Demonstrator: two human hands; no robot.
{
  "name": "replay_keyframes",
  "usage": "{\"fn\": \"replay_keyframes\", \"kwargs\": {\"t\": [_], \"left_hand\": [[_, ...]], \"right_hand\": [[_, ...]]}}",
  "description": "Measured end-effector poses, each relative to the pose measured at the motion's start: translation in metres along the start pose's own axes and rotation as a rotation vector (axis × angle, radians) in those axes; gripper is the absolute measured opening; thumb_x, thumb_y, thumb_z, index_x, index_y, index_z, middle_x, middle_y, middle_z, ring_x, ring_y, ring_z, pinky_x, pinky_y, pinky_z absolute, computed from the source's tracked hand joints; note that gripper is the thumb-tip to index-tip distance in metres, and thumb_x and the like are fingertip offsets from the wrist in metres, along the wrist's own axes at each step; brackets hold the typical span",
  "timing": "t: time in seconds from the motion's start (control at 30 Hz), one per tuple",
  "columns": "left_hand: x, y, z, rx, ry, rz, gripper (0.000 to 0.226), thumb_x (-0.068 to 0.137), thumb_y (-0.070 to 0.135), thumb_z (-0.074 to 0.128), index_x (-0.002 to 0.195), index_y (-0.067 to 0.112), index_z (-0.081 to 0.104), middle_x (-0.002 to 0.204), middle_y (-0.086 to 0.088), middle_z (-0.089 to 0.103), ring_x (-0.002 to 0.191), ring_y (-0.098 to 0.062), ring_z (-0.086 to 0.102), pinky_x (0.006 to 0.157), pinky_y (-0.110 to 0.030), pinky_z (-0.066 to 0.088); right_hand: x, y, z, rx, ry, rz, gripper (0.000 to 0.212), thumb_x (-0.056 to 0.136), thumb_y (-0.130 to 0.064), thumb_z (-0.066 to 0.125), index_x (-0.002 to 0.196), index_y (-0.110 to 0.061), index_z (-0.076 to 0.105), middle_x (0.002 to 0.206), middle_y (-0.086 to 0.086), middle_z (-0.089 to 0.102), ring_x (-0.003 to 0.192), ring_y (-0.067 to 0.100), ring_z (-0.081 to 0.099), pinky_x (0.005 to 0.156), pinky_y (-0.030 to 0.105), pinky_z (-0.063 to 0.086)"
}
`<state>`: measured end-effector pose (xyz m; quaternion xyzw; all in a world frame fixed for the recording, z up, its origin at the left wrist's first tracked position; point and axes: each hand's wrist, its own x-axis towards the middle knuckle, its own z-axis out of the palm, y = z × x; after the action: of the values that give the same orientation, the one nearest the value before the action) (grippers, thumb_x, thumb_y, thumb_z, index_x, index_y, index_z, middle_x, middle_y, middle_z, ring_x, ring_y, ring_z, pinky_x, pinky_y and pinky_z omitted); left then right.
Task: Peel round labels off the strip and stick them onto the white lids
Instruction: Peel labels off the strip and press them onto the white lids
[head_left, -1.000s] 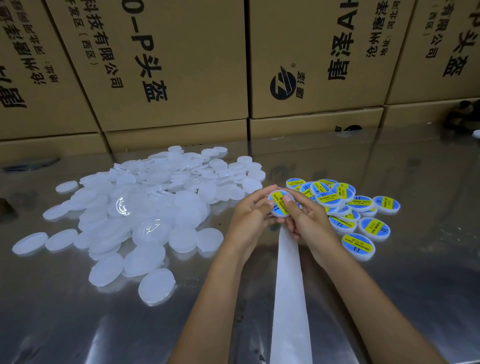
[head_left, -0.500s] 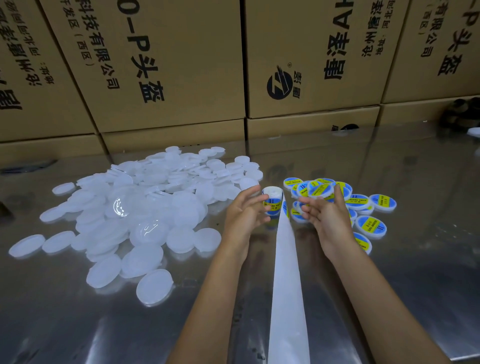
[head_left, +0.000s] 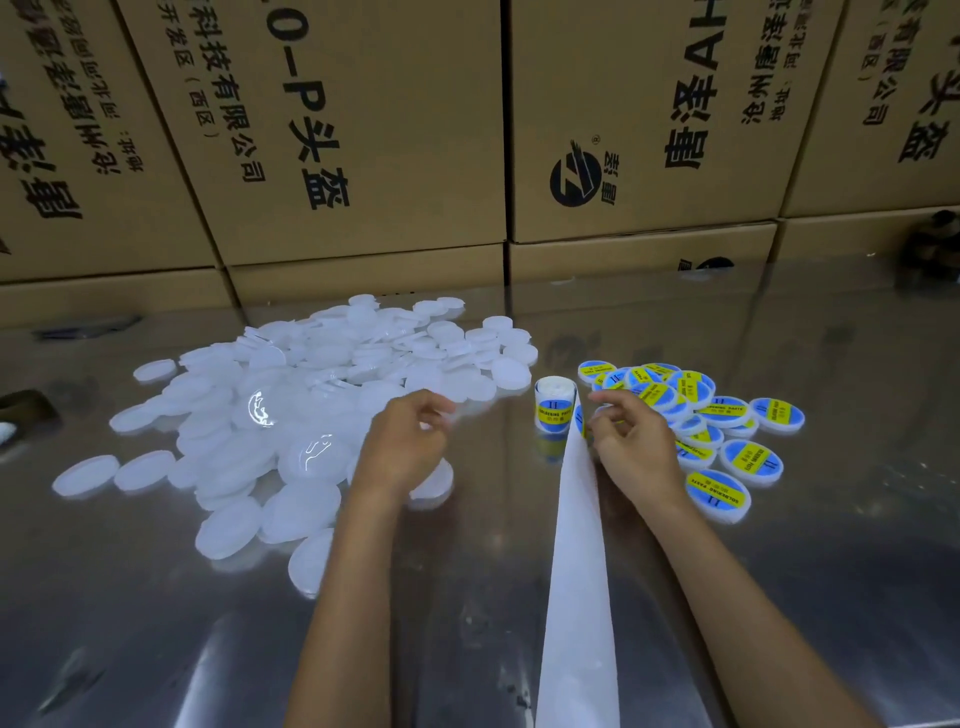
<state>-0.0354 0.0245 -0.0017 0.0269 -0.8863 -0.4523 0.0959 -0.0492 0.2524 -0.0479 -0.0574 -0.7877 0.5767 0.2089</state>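
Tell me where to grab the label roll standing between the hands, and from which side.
Pinch the label roll across its curved sides, coming from above. It stands on end on the metal table, open core up, with the backing strip trailing off its right edge.

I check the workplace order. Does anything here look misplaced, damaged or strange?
Nothing looks damaged or spilled. The plain white lids lie in a loose heap on the left, the labelled lids on the right, and the label roll stands upright between them.
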Motion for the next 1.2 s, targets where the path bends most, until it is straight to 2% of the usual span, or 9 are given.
{"fn": "replay_keyframes", "kwargs": {"t": [0.1, 0.23, 0.33, 0.43, 0.6, 0.7, 0.83, 0.93, 1.2], "left_hand": [[-0.002, -0.019, -0.025, 0.323, -0.143, -0.035, 0.021, 0.091, 0.02, 0.071, 0.11, 0.028, 0.07, 0.107, 0.002, 0.061, 0.112, -0.02, 0.053, 0.085, -0.024, 0.039], [-0.004, -0.025, -0.028, 0.526, -0.284, -0.055, 0.047, 0.086, 0.038, 0.077, 0.129, 0.025, 0.064, 0.112, -0.001, 0.045, 0.127, -0.023, 0.035, 0.1, -0.032, 0.036], [-0.003, -0.02, -0.024, 0.519, -0.311, -0.037, 0.03, 0.084, 0.037, 0.079, 0.111, 0.028, 0.067, 0.11, -0.001, 0.043, 0.119, -0.018, 0.033, 0.092, -0.028, 0.036], [-0.001, -0.017, -0.02, 0.457, -0.31, -0.023, 0.018, 0.084, 0.025, 0.08, 0.09, 0.028, 0.063, 0.111, -0.001, 0.047, 0.114, -0.015, 0.037, 0.079, -0.021, 0.033], [0.0, -0.017, -0.011, 0.463, -0.4, -0.01, 0.056, 0.091, 0.027, 0.072, 0.143, 0.026, 0.051, 0.135, 0.0, 0.051, 0.134, -0.017, 0.036, 0.099, -0.024, 0.033], [0.0, -0.015, -0.002, 0.421, -0.431, 0.011, 0.053, 0.093, 0.027, 0.071, 0.143, 0.021, 0.055, 0.14, 0.0, 0.056, 0.124, -0.018, 0.05, 0.1, -0.024, 0.037], [0.001, -0.012, 0.007, 0.375, -0.508, -0.01, 0.043, 0.087, 0.032, 0.077, 0.126, 0.022, 0.062, 0.121, 0.004, 0.062, 0.102, -0.012, 0.059, 0.086, -0.022, 0.042], [0.002, -0.007, 0.008, 0.364, -0.525, -0.01, 0.034, 0.081, 0.036, 0.081, 0.103, 0.028, 0.057, 0.104, 0.008, 0.061, 0.087, -0.005, 0.058, 0.072, -0.021, 0.044], [0.018, 0.031, 0.02, -0.152, -0.195, -0.011, 0.021, 0.091, 0.023, 0.073, 0.1, 0.011, 0.06, 0.092, -0.002, 0.064, 0.079, -0.014, 0.058, 0.056, -0.016, 0.043]], "right_hand": [[0.0, 0.0, 0.002, -0.044, 0.016, -0.035, 0.026, 0.092, -0.005, 0.053, 0.108, -0.017, 0.069, 0.085, -0.01, 0.064, 0.073, 0.008, 0.058, 0.063, 0.006, 0.04], [-0.002, 0.0, 0.002, -0.043, 0.008, -0.032, 0.024, 0.092, -0.006, 0.052, 0.107, -0.016, 0.069, 0.087, -0.006, 0.064, 0.079, 0.016, 0.06, 0.071, 0.022, 0.042], [-0.003, 0.001, 0.002, -0.083, 0.013, -0.023, 0.025, 0.092, -0.007, 0.052, 0.11, -0.017, 0.068, 0.084, -0.006, 0.063, 0.073, 0.016, 0.059, 0.07, 0.022, 0.042], [-0.004, 0.003, 0.003, -0.135, -0.027, -0.044, 0.032, 0.092, -0.007, 0.056, 0.121, -0.014, 0.065, 0.091, -0.003, 0.064, 0.077, 0.016, 0.059, 0.063, 0.005, 0.037], [-0.002, 0.004, 0.003, -0.165, -0.101, -0.016, 0.05, 0.091, -0.016, 0.062, 0.14, -0.016, 0.053, 0.135, -0.002, 0.059, 0.119, 0.02, 0.059, 0.091, 0.018, 0.037], [-0.002, 0.006, 0.003, -0.194, -0.17, 0.014, 0.059, 0.091, -0.024, 0.065, 0.147, -0.023, 0.044, 0.145, -0.005, 0.052, 0.127, 0.016, 0.053, 0.093, 0.018, 0.034], [0.0, 0.008, 0.003, -0.194, -0.206, -0.004, 0.06, 0.091, -0.024, 0.067, 0.146, -0.022, 0.045, 0.139, -0.007, 0.056, 0.118, 0.008, 0.053, 0.082, 0.007, 0.028], [-0.001, 0.008, 0.004, -0.163, -0.202, -0.038, 0.051, 0.089, -0.018, 0.069, 0.138, -0.021, 0.053, 0.123, -0.008, 0.063, 0.108, 0.003, 0.054, 0.084, 0.012, 0.033], [0.002, 0.012, 0.009, -0.151, -0.138, -0.015, 0.031, 0.079, -0.016, 0.08, 0.103, -0.024, 0.062, 0.1, -0.006, 0.067, 0.096, 0.01, 0.06, 0.076, 0.021, 0.039]]}}
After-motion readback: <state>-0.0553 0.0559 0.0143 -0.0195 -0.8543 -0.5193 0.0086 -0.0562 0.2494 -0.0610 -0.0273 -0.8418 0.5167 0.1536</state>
